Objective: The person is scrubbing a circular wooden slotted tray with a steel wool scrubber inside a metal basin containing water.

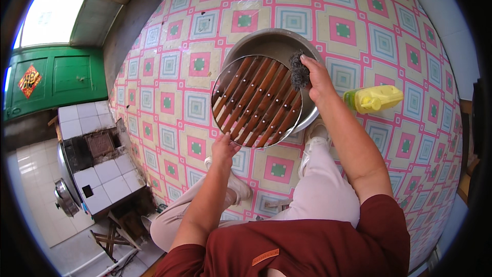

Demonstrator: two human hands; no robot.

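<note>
A round steamer rack [259, 101] of brown wooden slats in a thin metal ring tilts over a grey metal basin [266, 40] on the floor. My left hand [224, 149] grips the ring at its near left edge. Dark wiry steel wool [299, 72] is pinched in my right hand [319, 78], close by the rack's right edge and above the basin's right side. Whether the steel wool touches the rack, I cannot tell. The rack hides much of the basin's inside.
To the right of the basin a yellow plastic jug [376, 98] with a handle is on the patterned floor [343, 31]. A white-tiled stove [105, 179] stands at the left, near a green door [56, 79]. My shoes flank the basin's near side.
</note>
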